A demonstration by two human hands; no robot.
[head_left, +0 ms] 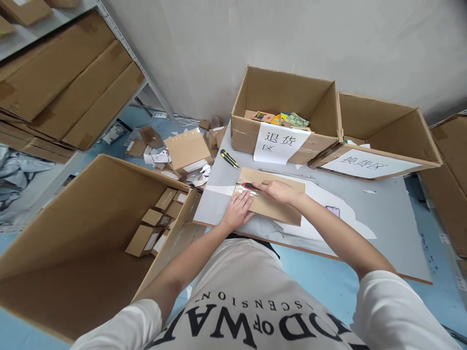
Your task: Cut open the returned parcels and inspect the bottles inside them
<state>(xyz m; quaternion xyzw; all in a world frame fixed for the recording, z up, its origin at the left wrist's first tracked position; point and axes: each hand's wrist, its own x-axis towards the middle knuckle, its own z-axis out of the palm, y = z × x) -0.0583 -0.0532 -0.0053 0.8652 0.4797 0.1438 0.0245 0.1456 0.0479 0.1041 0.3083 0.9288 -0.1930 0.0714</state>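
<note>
A flat cardboard box (279, 214) lies near the front edge of the grey table. Clear tape shines across its left end. My right hand (279, 191) is closed around a red and black utility knife (249, 185), whose tip points left over the taped end. Whether the blade is in the tape is too small to tell. My left hand (239, 210) rests on the box's near left corner, fingers stretched out flat and just below the knife. A second, yellow-green and black utility knife (229, 159) lies on the table beyond the box.
Two open cartons with paper labels, the left one (242, 131) and the right one (379, 167), stand at the table's back. White paper (350, 226) lies on the table (394, 233). A large carton (105, 167) with small boxes is at left; scrap cardboard (188, 150) is piled beyond it.
</note>
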